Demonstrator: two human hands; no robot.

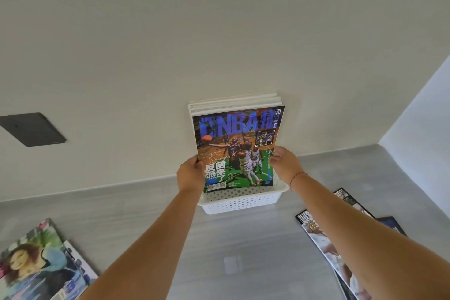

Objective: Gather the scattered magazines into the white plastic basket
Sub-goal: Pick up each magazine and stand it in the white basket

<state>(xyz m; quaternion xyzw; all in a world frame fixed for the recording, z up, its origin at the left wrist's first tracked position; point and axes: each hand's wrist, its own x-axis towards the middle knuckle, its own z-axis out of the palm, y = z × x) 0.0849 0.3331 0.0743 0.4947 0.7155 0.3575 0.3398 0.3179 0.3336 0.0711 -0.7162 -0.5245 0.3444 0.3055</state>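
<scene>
A blue and green NBA basketball magazine (237,146) stands upright in the white plastic basket (239,203) against the wall. My left hand (191,174) grips its left edge and my right hand (285,164) grips its right edge. Several other magazines (233,102) stand behind it in the basket, only their top edges showing. Loose magazines lie on the grey surface: a pile at the lower left (36,263) and a pile at the right (341,234), partly hidden by my right forearm.
The basket sits on a grey surface (219,251) at the foot of a pale wall (219,31). A dark wall plate (32,129) is on the wall at left. A second wall meets the surface at the far right.
</scene>
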